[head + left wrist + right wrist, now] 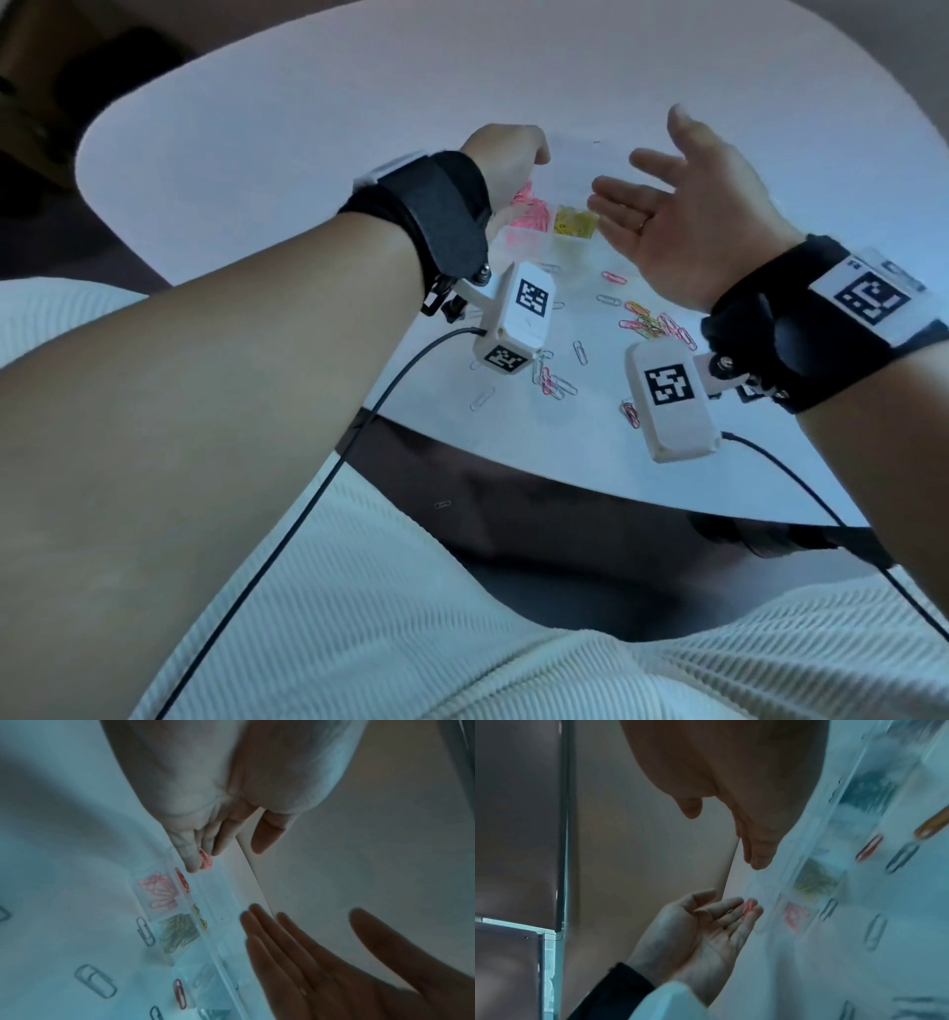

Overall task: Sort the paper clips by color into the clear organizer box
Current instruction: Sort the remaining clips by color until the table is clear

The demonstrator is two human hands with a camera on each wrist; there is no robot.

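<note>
Left hand: over left end of clear box; fingers loosely extended, thumb apart; pink clip lying between two fingertips. Right hand: fingers spread wide, holding nothing, just beside box. Compartments: pink clips, yellow clips. Loose clips on table.

Clear glossy plastic organizer box, smooth matt table, ribbed cream cloth garment
</note>
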